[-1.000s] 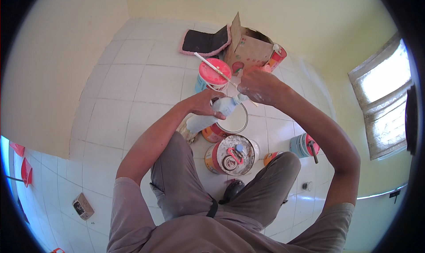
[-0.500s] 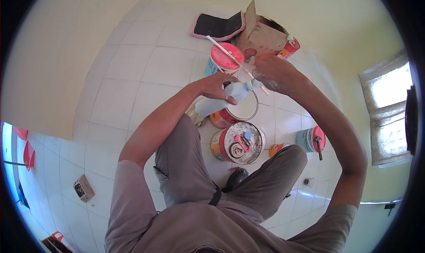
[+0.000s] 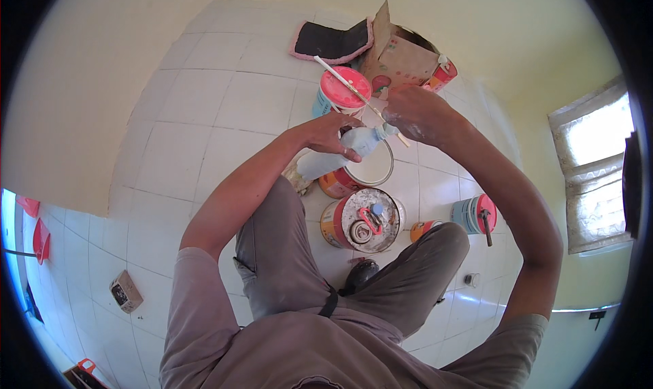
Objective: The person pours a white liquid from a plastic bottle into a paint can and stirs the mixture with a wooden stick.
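Observation:
My left hand [image 3: 331, 134] is wrapped round a cloudy plastic bottle [image 3: 326, 161], which lies tilted with its neck up to the right. The bottle is above an open paint can [image 3: 375, 166] with a pale inside. At the bottle's neck my right hand [image 3: 416, 114] is closed, its fingertips mostly hidden. Whether it grips the neck, a cap or something else cannot be told. A thin stick [image 3: 354, 89] slants across the red lid of a white and blue bucket [image 3: 347, 89], passing behind the bottle's neck.
Between my knees stands a paint-spattered metal can [image 3: 371, 219] with a blue cap. To the right are a small orange can [image 3: 422, 230] and a red-lidded bucket [image 3: 466, 215] with a brush-like tool on it. A cardboard box [image 3: 405, 66] and a black pink-edged mat [image 3: 333, 42] lie ahead.
The whole view has shifted slightly to the left. Both hands and the bottle keep nearly the same pose.

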`<action>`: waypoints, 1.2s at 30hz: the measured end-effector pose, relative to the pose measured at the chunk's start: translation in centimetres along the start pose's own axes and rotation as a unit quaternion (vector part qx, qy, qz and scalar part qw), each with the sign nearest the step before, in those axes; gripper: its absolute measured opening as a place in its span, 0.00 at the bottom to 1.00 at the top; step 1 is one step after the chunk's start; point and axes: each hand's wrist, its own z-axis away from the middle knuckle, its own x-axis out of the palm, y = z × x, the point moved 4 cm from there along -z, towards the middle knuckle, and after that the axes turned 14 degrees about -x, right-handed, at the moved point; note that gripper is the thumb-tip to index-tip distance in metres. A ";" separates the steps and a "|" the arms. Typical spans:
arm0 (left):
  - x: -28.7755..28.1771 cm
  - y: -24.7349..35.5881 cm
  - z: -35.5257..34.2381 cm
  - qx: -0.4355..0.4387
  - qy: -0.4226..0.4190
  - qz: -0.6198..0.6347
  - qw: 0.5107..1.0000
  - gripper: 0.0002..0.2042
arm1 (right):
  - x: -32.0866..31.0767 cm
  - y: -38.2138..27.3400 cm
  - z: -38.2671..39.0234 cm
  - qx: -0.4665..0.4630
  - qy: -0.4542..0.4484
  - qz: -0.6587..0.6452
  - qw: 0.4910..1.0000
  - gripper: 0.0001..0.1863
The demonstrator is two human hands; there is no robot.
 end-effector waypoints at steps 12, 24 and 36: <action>0.1 -0.3 -0.2 0.013 0.010 -0.016 1.000 0.40 | -0.2 -0.1 -0.2 -0.013 0.016 -0.008 1.000 0.06; 0.0 -0.3 -0.2 -0.017 -0.022 -0.006 1.000 0.40 | -0.5 -0.4 -0.4 -0.013 0.017 0.008 1.000 0.05; -0.1 0.0 -0.1 -0.025 -0.022 -0.015 0.999 0.43 | -0.6 -0.3 -0.4 -0.002 0.013 -0.007 1.000 0.05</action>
